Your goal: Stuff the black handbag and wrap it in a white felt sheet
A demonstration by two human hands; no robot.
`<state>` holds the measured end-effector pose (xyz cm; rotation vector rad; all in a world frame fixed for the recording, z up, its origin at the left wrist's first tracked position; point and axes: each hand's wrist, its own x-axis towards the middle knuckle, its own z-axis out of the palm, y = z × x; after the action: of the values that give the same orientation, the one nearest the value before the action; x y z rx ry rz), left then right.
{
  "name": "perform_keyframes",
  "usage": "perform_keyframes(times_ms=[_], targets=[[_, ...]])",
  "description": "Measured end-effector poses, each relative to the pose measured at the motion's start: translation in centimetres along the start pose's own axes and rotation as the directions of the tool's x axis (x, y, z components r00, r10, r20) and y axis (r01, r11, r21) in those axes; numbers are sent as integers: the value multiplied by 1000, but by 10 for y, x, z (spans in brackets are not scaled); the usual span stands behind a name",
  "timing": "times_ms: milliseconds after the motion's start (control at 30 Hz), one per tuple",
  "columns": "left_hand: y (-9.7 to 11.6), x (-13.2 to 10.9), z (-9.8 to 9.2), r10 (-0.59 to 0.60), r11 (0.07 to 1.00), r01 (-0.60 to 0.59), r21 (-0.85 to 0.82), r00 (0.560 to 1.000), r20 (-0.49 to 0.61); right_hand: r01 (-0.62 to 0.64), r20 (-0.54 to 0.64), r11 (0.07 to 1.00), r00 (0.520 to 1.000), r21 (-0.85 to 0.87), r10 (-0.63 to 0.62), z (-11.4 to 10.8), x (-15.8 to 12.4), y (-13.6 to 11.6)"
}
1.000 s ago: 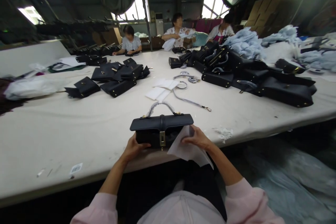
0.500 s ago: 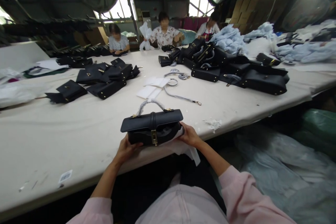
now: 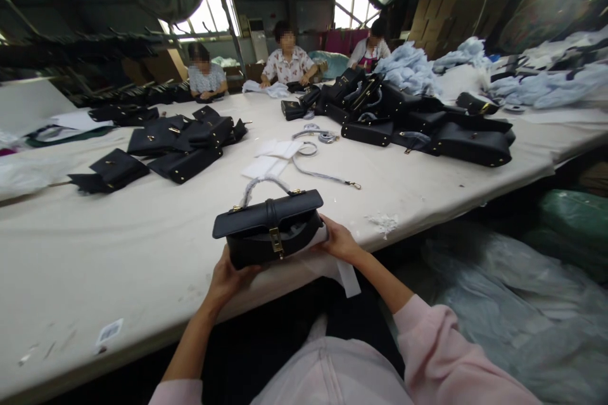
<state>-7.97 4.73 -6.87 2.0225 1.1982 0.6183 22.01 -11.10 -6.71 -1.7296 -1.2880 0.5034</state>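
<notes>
A black handbag (image 3: 251,247) with gold fittings stands at the near edge of the table, its wrapped handle (image 3: 259,185) raised. Its flap lies over the top, and grey lining or stuffing shows in the gap below. My left hand (image 3: 232,275) grips the lower left corner, thumb along the front. On the right end, my right hand (image 3: 337,237) is closed round the bag's side, with white sheet material between palm and bag. A white strip (image 3: 349,278) hangs below that hand over the table edge. Some fingers of both hands are hidden behind the bag.
Beyond the bag lie white sheets (image 3: 266,164) and a wrapped strap (image 3: 323,178) with a gold clip. Black handbags are piled at left (image 3: 190,139) and right (image 3: 403,107). White scraps (image 3: 382,223) lie near the right edge. Three people sit across the table (image 3: 118,221).
The handbag has tilted slightly, its right end higher, with both hands still on it. Across the table, a person has lowered a white bundle onto the tabletop. My view has shifted a little right.
</notes>
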Motion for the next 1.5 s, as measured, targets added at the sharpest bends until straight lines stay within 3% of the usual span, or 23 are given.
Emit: perform_keyframes(times_ms=[133, 233, 367, 433, 467, 567, 633, 733, 800, 867, 900, 967, 1033, 1100, 1133, 1200, 1267, 1367, 1433, 1500], targets=[[-6, -26, 3, 14, 998, -19, -52, 996, -93, -110, -153, 991, 981, 79, 122, -10, -27, -3], [-10, -49, 7, -49, 993, 26, -112, 979, -200, -185, -215, 941, 944, 283, 250, -15, -54, -7], [1, -63, 10, -128, 986, 96, -138, 960, -249, -283, -66, 684, 898, 672, 436, -9, -74, -20], [15, -65, 9, -142, 984, 108, -140, 953, -267, -287, -17, 582, 888, 761, 459, -6, -77, -27], [22, -67, 9, -145, 983, 104, -149, 943, -300, -278, -21, 574, 888, 770, 459, -7, -78, -30], [48, -83, 8, -134, 984, 64, -163, 877, -462, -245, -75, 682, 912, 689, 403, -16, -84, -42], [64, -98, 10, -121, 980, 30, -199, 879, -461, -215, -56, 775, 950, 594, 306, -25, -90, -53], [84, -116, 17, -21, 947, -46, -317, 979, -205, -109, 107, 902, 992, 417, 71, -29, -95, -75], [95, -120, 20, 97, 946, -105, -308, 994, -40, 26, 266, 960, 959, 280, -104, -23, -94, -89], [99, -118, 19, 187, 958, -178, -226, 982, 19, 153, 371, 970, 903, 190, -215, -14, -92, -97], [98, -115, 16, 210, 962, -208, -176, 978, -3, 188, 382, 969, 893, 162, -237, -11, -90, -98], [87, -107, 9, 190, 969, -213, -127, 967, -168, 208, 312, 972, 921, 104, -231, -8, -85, -91], [67, -91, -1, 75, 969, -159, -189, 919, -386, 199, 188, 979, 961, 50, -205, -12, -76, -75], [44, -66, -9, -33, 949, -121, -290, 880, -475, 194, 81, 981, 977, 26, -195, -16, -62, -54], [34, -51, -12, -42, 946, -108, -307, 895, -444, 193, 35, 981, 980, 27, -193, -18, -54, -43], [24, -20, -13, -24, 945, -64, -321, 964, -264, 189, -23, 978, 982, 89, -188, -16, -34, -24], [29, 4, -8, -24, 946, -6, -325, 996, -89, 188, -21, 955, 982, 229, -188, -13, -15, -13], [53, 17, 2, -86, 955, 61, -290, 994, -73, 194, -12, 901, 979, 388, -206, -16, 5, -17], [67, 13, 7, -140, 956, 106, -272, 984, -109, 225, -33, 903, 973, 367, -229, -24, 8, -28], [73, 7, 10, -218, 926, 197, -321, 975, -32, 235, -2, 924, 969, 303, -246, -33, 6, -39]])
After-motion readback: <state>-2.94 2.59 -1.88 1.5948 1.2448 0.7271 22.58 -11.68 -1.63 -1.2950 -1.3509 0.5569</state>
